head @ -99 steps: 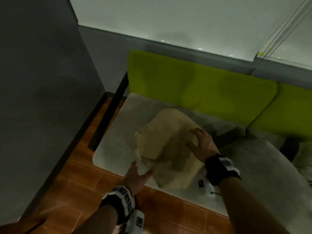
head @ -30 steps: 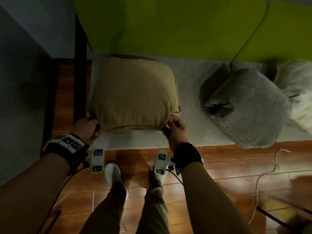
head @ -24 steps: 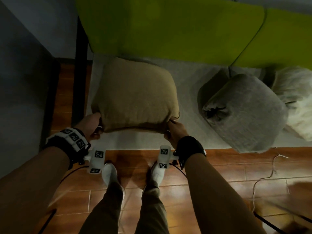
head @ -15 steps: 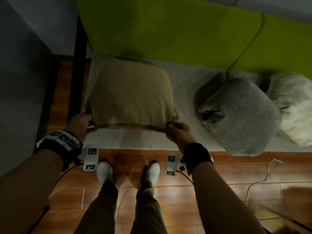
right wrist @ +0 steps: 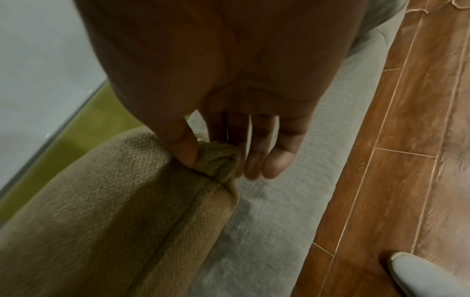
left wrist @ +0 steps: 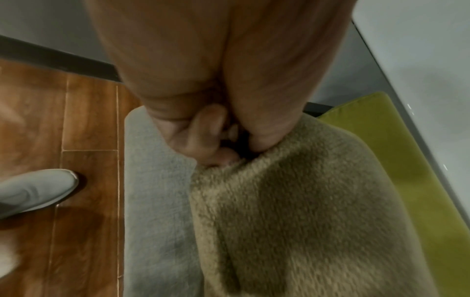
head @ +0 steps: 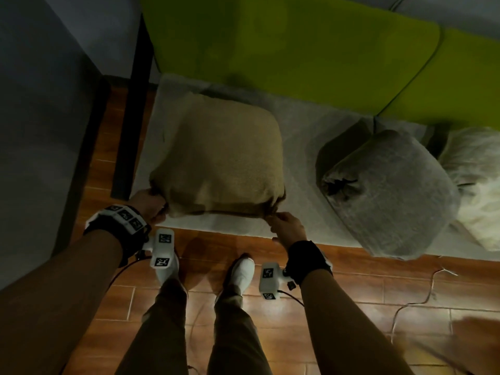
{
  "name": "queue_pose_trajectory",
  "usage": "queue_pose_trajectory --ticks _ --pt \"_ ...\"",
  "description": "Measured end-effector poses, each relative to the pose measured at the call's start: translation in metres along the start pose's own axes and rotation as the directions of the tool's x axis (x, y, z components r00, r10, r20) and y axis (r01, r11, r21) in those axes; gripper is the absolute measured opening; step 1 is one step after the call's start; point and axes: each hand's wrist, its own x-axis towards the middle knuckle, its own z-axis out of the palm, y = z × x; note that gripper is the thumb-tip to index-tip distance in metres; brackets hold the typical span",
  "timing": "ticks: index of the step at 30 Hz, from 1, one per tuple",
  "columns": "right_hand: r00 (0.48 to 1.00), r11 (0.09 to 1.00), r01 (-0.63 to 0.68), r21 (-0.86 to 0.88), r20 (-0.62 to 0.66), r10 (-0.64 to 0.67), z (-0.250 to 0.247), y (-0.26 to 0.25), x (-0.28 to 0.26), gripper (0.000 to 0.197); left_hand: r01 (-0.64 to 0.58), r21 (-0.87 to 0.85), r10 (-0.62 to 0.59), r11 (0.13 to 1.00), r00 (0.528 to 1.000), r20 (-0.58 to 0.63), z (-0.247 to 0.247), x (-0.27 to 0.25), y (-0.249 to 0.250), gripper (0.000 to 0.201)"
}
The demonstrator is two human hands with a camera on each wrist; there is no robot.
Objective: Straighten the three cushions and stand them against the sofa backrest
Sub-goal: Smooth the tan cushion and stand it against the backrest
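A tan plush cushion (head: 221,155) lies on the grey sofa seat (head: 300,136), its far edge near the green backrest (head: 284,47). My left hand (head: 147,204) grips its near left corner, fingers curled into the fabric (left wrist: 221,144). My right hand (head: 284,226) pinches the near right corner between thumb and fingers (right wrist: 216,158). A grey cushion (head: 392,196) lies tilted on the seat to the right, overhanging the front edge. A cream cushion (head: 476,174) sits beside it at the far right, partly hidden.
A dark wall or cabinet (head: 48,104) and a black sofa frame post (head: 135,104) stand at the left. Wooden floor (head: 365,293) runs in front, with my two white shoes (head: 242,274) and a thin cable (head: 416,296) on it.
Over three seconds the tan cushion was turned square on the seat and both hands shifted to its near corners. In the last second the hands stay on those corners, drawing its near edge taut.
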Motion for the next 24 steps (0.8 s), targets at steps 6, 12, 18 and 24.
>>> queue_pose_trajectory --ticks 6,12,18,24 --pt "0.989 0.987 -0.078 0.142 0.134 0.059 -0.005 -0.018 -0.001 0.052 0.082 0.074 -0.084 0.994 0.996 0.022 0.014 -0.009 0.000 0.024" --pt "0.999 0.996 -0.043 -0.078 -0.031 0.041 -0.017 -0.014 0.021 0.023 0.009 -0.127 -0.008 0.992 1.000 0.008 0.017 -0.017 0.005 0.029" --pt "0.995 0.983 -0.086 -0.161 -0.060 0.077 -0.045 0.013 0.030 0.020 -0.055 -0.375 0.010 0.925 0.993 -0.122 -0.016 -0.014 -0.010 0.037" --pt "0.996 0.999 0.014 -0.053 0.091 -0.010 -0.034 0.016 0.024 0.013 -0.159 -0.594 0.068 0.789 0.983 -0.173 -0.023 -0.036 -0.038 0.009"
